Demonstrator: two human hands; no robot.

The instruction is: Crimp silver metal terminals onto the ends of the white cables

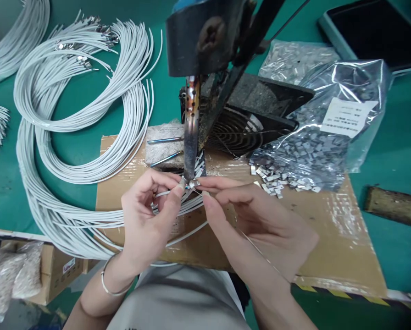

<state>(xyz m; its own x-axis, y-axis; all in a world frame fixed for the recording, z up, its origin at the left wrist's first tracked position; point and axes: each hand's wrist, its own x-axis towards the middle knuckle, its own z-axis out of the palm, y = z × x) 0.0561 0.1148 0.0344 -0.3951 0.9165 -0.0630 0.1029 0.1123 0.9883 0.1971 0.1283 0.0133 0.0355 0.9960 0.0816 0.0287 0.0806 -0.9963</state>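
Observation:
My left hand [150, 211] pinches the end of a white cable [162, 194] just under the hot end of a soldering iron [191, 146], which hangs upright from a clamp. A small metal terminal [193, 184] sits at the iron's tip, between the fingertips of both hands. Thin solder wire [260, 253] runs through my right hand [257, 220], pinched between thumb and fingers, with its end at the terminal. Whether my right fingers also touch the terminal I cannot tell. More white cables [105, 219] pass beneath my left hand on a cardboard sheet [315, 243].
Coiled white cable bundles [85, 123] lie at left. Behind the iron stands a black fan [240, 130]. Loose metal terminals [270, 181] spill from a clear bag [312, 146] at right. A pad [164, 149] carries two thin metal rods. A dark tablet-like device [377, 32] lies far right.

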